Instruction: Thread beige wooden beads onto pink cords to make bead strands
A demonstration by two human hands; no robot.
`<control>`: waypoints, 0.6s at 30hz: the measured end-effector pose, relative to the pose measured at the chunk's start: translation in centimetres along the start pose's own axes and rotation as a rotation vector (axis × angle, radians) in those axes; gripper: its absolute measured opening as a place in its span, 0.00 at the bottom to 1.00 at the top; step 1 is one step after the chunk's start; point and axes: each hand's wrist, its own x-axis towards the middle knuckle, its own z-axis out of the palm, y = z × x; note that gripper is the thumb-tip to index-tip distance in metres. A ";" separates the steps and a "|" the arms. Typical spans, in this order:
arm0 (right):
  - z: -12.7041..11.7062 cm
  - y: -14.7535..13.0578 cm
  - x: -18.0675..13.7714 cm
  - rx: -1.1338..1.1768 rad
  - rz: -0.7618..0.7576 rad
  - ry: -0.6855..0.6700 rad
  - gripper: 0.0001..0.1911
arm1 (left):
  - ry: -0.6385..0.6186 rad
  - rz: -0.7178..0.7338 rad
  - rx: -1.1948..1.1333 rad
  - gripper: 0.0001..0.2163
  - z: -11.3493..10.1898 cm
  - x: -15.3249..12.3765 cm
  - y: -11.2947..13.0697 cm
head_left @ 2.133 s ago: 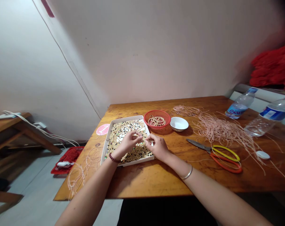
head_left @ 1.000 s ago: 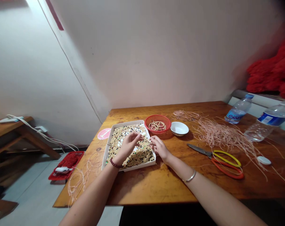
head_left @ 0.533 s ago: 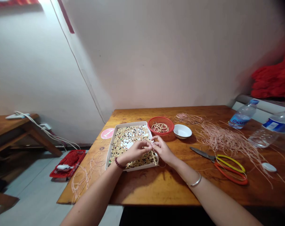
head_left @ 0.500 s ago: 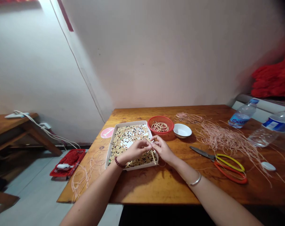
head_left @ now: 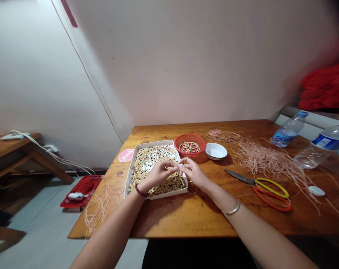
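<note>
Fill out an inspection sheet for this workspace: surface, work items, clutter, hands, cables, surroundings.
Surface: brown wooden table, dark-marked in places.
Work items: white tray of tan and dark beads; red basket holding beaded strands; white bowl beside it; pink cord heap at right.
Clutter: scissors with yellow and orange handles; two plastic bottles; white cap; loose cord loops at left.
Hands: left hand and right hand meet over the tray's right side, fingertips close together; anything pinched is too small to tell.
Cables: white cables trail from the side table; thin cable runs down the wall.
Surroundings: red floor basket at left; red heap at right.
</note>
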 end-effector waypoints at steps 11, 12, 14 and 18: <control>-0.2 0.9 0.9 0.076 0.041 -0.003 0.18 | 0.244 -0.141 -0.091 0.17 -0.4 0.1 -0.3; -0.3 1.0 1.1 0.070 0.051 -0.012 0.19 | 0.282 -0.165 -0.131 0.18 -0.4 0.1 -0.4; -0.3 1.2 1.2 0.057 0.069 -0.025 0.21 | 0.328 -0.208 -0.205 0.18 -0.6 0.2 -0.7; -0.3 0.9 0.9 0.119 0.134 -0.035 0.19 | 0.350 -0.327 -0.305 0.18 -0.8 0.1 -1.0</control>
